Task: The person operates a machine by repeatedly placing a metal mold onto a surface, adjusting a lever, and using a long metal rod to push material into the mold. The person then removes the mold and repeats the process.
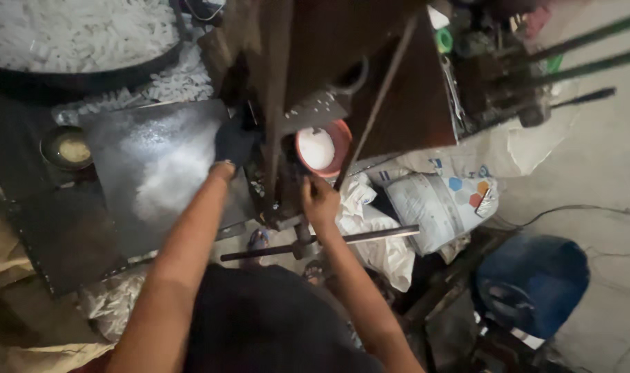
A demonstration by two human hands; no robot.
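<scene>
The left hand (233, 144), in a dark glove, is reaching to the right edge of the metal tray (156, 173) dusted with white powder; whether its fingers are closed cannot be told. The right hand (320, 200) is curling around the lower part of the dark press machine (287, 124), just below the red bowl (320, 147) of white powder. That iron frame is looking heavy, rigid and greasy, best gripped by its horizontal bar (322, 242). A white sack (432, 204) bearing coloured hexagons is lying on the floor, right of the machine, beside a blue drum (536, 283).
</scene>
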